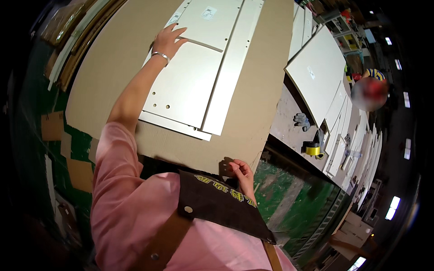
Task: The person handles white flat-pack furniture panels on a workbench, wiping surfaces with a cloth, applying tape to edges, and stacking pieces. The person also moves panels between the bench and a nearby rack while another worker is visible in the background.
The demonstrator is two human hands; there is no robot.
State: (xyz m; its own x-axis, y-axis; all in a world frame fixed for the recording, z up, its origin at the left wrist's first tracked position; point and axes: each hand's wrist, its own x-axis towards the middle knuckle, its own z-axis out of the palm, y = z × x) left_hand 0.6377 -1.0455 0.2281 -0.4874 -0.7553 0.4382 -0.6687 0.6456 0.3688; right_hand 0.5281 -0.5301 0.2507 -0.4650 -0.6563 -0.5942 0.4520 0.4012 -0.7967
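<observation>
White panels [184,83] with small drilled holes lie together on a large brown cardboard sheet [244,104]. My left hand [168,41], with a bracelet at the wrist, rests at the panels' left edge, fingers spread near the seam between two of them. A long narrow white strip [229,86] lies along their right side. A paper label [209,12] sits on the far panel. Close to my apron [221,210], at the cardboard's near edge, my right hand [244,176] has its thumb and fingers pinched together. Whatever they may hold is too small to make out.
On the right, a table bears more white panels [321,67], grey gloves [302,121] and a roll of yellow tape [312,148]. Long boards [83,40] stand at the far left. Cardboard pieces [80,174] lie on the green floor. Another person [373,90] is at the far right.
</observation>
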